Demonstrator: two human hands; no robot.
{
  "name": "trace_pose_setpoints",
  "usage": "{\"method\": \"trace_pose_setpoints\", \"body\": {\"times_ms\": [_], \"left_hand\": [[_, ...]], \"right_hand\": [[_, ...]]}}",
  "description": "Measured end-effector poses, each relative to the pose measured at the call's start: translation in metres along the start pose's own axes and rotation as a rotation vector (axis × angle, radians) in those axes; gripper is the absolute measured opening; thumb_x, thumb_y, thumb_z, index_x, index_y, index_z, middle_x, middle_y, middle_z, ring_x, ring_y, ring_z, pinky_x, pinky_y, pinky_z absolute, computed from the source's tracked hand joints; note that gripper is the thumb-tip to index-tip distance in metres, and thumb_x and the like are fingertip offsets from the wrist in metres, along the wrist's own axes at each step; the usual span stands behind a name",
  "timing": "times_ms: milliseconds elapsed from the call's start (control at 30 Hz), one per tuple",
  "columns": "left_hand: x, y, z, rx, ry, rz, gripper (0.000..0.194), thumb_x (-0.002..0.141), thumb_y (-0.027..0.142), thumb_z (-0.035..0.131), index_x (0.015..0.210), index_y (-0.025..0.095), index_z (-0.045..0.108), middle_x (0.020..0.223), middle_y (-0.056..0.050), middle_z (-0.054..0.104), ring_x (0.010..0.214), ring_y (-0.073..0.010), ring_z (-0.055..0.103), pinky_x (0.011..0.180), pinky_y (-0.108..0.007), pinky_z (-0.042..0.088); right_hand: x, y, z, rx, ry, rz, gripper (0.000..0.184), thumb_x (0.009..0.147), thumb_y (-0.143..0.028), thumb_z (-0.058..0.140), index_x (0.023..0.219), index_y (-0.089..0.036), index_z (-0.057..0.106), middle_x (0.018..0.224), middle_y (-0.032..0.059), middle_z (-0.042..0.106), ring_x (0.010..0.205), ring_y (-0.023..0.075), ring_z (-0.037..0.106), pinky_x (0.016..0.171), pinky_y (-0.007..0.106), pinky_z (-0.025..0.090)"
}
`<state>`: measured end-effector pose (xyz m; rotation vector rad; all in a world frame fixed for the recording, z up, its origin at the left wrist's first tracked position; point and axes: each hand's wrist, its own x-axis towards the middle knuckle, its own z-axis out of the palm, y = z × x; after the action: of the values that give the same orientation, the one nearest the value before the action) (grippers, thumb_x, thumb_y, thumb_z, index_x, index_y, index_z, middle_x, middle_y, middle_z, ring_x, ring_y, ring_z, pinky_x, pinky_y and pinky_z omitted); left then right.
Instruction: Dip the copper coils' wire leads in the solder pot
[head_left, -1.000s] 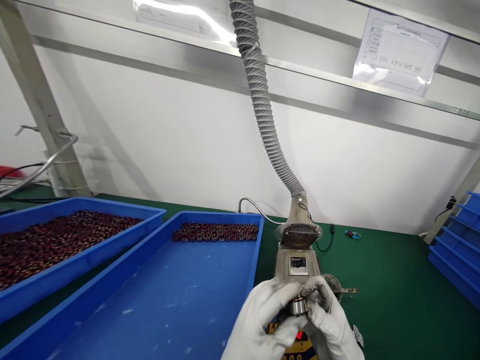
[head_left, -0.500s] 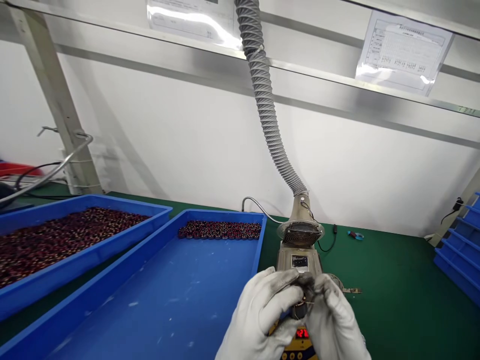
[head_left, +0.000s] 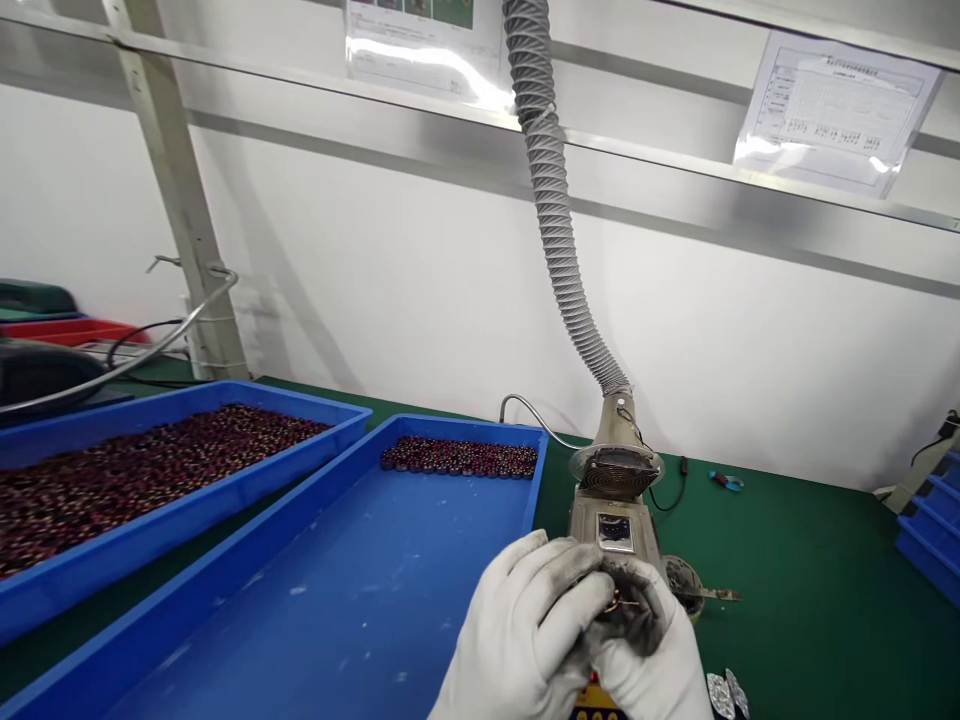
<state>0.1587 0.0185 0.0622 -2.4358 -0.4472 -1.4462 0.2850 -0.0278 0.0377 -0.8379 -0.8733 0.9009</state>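
Note:
Both my hands wear white gloves with dark-stained fingertips and meet at the lower centre. My left hand (head_left: 517,625) is closed, its fingers curled around a small dark part with thin copper-coloured wires (head_left: 619,603). From the other side my right hand (head_left: 660,650) pinches the same part; the fingers hide most of its body. Just beyond the hands stands a metal soldering unit (head_left: 581,525) with a small square window of shiny dark metal (head_left: 616,532). Its yellow control panel (head_left: 592,697) is mostly covered by my gloves.
A blue tray (head_left: 300,610) holds rows of small dark-red parts (head_left: 461,457) at its far end. Left of it, another blue tray (head_left: 352,425) is filled with similar parts (head_left: 150,470). A grey duct hose (head_left: 555,200) hangs over the unit. Blue trays (head_left: 934,535) stack at right.
The view has swung slightly left. My right hand has turned and closed further around the part, and the red display digits are now mostly covered. Silvery pieces appear beside my right wrist.

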Motion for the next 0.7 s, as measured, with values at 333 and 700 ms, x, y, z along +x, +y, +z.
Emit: {"method": "trace_pose_setpoints", "body": {"times_ms": [333,700], "left_hand": [[0.003,-0.001,-0.002,-0.18,-0.047,-0.087,0.026,0.08,0.019,0.048,0.105,0.023,0.049,0.1,-0.004,0.065,0.094,-0.0138,0.058,0.089,-0.032,0.044],[0.004,-0.01,-0.001,-0.91,0.15,-0.717,0.018,0.073,0.029,0.054,0.063,0.02,0.067,0.07,-0.004,0.071,0.07,-0.0188,0.066,0.062,-0.026,0.055]], "right_hand": [[0.007,0.018,-0.013,0.13,-0.103,0.034,0.031,0.056,-0.034,0.076,0.082,-0.019,0.066,0.082,0.0071,0.069,0.076,0.0213,0.063,0.074,0.034,0.049],[0.008,0.021,-0.005,0.342,-0.157,0.285,0.03,0.053,-0.029,0.079,0.077,-0.018,0.065,0.066,0.0039,0.067,0.068,0.0209,0.064,0.065,0.036,0.052]]}}
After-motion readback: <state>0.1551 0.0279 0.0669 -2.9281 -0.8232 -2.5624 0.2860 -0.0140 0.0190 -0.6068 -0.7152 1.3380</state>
